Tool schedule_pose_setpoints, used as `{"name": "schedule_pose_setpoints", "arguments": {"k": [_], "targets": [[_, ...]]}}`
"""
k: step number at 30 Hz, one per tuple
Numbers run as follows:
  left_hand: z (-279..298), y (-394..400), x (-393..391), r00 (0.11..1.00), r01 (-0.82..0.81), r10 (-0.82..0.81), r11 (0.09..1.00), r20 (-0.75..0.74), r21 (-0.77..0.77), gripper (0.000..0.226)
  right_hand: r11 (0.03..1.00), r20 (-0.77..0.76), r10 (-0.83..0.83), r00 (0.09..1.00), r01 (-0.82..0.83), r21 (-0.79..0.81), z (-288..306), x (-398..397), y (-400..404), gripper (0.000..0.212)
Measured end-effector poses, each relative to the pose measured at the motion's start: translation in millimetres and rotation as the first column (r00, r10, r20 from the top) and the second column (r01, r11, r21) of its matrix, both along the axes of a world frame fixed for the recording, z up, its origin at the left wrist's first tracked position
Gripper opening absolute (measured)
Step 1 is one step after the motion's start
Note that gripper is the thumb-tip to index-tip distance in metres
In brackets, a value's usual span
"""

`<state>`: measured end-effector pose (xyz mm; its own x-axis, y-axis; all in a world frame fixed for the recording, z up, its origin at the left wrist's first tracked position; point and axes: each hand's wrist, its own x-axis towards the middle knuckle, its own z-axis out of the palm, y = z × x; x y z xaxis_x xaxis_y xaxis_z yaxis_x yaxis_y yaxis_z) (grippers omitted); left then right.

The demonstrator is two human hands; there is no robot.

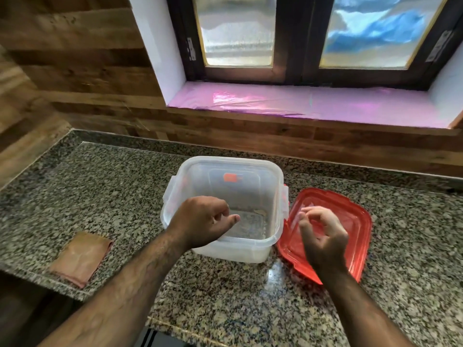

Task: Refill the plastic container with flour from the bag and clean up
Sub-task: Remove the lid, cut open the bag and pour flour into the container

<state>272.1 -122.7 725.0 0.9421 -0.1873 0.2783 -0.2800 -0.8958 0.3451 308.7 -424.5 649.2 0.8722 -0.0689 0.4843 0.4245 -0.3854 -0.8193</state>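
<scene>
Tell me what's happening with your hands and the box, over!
Left hand and right hand loosely curled, holding nothing. Clear square plastic container open, nearly empty. Red plastic lid beside it on the counter. No flour bag in view.

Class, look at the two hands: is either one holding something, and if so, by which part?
Neither holds anything. The left hand hangs loosely curled over the container; the right hand hangs likewise over the red lid.

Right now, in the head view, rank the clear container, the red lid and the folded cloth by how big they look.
1. Clear plastic container, largest.
2. Red lid, a bit smaller, though the right hand hides part of it.
3. Folded brown cloth, clearly smallest.
The container and lid sit side by side, so the ranking seems fair.
</scene>
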Motion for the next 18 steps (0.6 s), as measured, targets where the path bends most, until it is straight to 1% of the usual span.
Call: {"name": "schedule_pose_setpoints", "arguments": {"k": [1,3,5,7,10,14,18], "targets": [[3.9,1.6,-2.5,0.999,-0.021,0.023,0.999,0.045,-0.043,0.039,1.0,0.077,-0.008,0.997,0.006,0.026,18.5,3.4,8.4,0.019],[16.5,8.3,-6.7,0.988,-0.076,0.091,0.989,0.121,-0.129,0.037,1.0,0.231,-0.005,0.973,0.0,0.024,60.3,10.2,27.2,0.021],[33.0,22.8,-10.4,0.974,-0.121,0.154,0.973,0.167,-0.194,0.034,0.999,0.357,0.031,0.934,-0.024,-0.025,100.2,16.7,50.7,0.017],[53.3,44.0,-14.9,0.959,-0.144,0.194,0.961,0.207,-0.235,0.032,0.995,0.433,0.087,0.897,-0.054,-0.089,133.5,22.7,81.6,0.015],[89.4,85.0,-26.6,0.939,-0.184,0.251,0.944,0.237,-0.272,0.03,0.974,0.473,0.207,0.856,-0.133,-0.185,169.5,30.2,143.0,0.015],[138.7,159.7,-56.3,0.893,-0.244,0.35,0.905,0.285,-0.348,0.023,0.929,0.457,0.345,0.82,-0.229,-0.291,220.6,31.8,246.5,0.015],[205.0,253.5,-95.3,0.82,-0.313,0.42,0.898,0.389,-0.31,0.023,0.899,0.421,0.414,0.807,-0.291,-0.327,286.0,26.9,355.3,0.015]]}}
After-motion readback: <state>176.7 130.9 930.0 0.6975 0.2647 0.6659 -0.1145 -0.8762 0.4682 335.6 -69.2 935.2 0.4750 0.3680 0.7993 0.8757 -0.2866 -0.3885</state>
